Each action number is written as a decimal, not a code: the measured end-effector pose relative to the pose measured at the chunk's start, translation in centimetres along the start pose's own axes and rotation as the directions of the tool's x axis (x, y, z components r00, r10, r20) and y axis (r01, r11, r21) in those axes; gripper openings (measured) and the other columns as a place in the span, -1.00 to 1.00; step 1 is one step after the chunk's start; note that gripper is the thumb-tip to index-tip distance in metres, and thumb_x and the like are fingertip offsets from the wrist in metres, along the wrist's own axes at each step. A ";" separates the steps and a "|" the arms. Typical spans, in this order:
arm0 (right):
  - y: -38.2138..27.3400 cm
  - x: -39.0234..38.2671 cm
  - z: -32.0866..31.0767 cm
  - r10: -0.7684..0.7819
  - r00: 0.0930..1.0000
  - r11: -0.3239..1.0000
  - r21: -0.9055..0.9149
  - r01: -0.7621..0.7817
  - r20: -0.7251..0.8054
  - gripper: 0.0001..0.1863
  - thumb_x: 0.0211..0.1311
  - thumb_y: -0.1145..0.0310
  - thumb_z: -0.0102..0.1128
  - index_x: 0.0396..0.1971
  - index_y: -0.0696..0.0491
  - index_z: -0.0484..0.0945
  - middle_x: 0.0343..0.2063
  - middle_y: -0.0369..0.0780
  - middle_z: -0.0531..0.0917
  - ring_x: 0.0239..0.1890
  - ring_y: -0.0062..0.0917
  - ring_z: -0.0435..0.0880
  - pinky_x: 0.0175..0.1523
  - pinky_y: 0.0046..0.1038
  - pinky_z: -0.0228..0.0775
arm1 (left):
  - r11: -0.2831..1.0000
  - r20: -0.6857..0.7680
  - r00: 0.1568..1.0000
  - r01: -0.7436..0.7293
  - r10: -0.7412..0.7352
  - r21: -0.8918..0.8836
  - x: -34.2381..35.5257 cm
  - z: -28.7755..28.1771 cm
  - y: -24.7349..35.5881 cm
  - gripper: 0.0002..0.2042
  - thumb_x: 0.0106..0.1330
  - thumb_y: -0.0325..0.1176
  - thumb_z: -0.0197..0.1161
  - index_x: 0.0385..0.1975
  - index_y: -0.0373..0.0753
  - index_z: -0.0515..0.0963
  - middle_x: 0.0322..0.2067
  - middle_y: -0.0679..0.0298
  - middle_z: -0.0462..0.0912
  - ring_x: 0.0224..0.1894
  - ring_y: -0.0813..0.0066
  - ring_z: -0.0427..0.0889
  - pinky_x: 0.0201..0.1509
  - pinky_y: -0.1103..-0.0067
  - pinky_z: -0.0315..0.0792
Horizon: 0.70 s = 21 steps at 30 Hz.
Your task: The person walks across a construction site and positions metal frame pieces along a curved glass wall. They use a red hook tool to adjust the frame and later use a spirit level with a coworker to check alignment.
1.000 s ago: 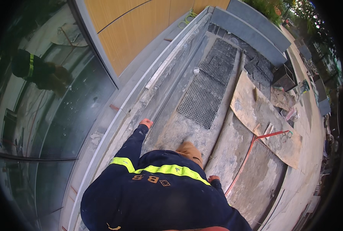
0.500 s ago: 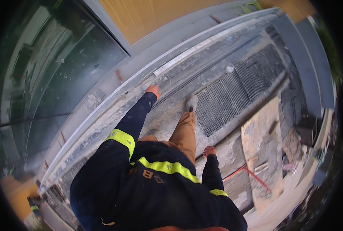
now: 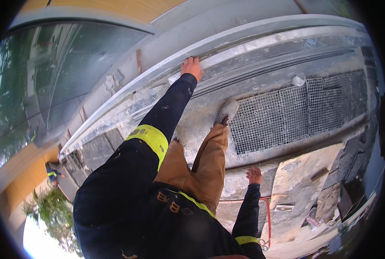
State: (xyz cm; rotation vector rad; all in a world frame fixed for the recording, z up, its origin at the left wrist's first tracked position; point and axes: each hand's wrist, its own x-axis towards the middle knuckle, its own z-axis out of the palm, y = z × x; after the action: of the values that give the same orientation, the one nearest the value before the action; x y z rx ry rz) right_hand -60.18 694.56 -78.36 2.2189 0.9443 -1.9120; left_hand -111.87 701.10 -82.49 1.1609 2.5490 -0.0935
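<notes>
My left hand (image 3: 192, 68) reaches forward, its fingers extended over a pale strip (image 3: 244, 51) beside a long grey metal rail (image 3: 227, 36). Whether it bears weight there, I cannot tell. Lower and to the right, my right hand (image 3: 254, 175) hangs above the stained floor, its fingers half bent and apart, with nothing visible in it. Between the hands, one of my dusty shoes (image 3: 227, 113) stands at the left end of a square-mesh grating (image 3: 266, 123). A small white round object (image 3: 299, 80) sits on the grating's far edge.
Dark grooves (image 3: 261, 74) run parallel to the rail. At the right lie a large worn board (image 3: 304, 185), a red bent rod (image 3: 269, 220) and assorted debris. Beyond the rail at left is a glass pane (image 3: 88, 56). A person (image 3: 53, 175) is at the far left.
My left hand has moved forward from the floor beside the grooves to the strip by the rail. My right hand stays low with bent fingers. The whole view has turned.
</notes>
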 end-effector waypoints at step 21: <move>-30.4 -2.2 14.4 -0.498 0.760 0.644 0.765 0.001 0.418 -0.14 -0.06 -0.26 -0.33 -0.15 0.36 0.21 -0.10 0.01 0.32 0.02 -0.27 0.21 0.13 -0.29 -0.04 | 0.957 -0.241 0.927 -0.288 0.288 0.036 -35.9 -22.8 -8.4 -0.80 -0.12 -0.36 0.00 -0.46 -0.25 0.27 -0.63 0.26 0.34 -0.52 0.42 0.40 -0.61 0.58 0.33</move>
State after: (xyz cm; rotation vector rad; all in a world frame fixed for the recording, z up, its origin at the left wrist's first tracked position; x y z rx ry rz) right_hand -87.51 712.10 -69.45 1.4556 0.4188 -3.3237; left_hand -102.51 674.09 -49.83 1.6227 2.5444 0.1290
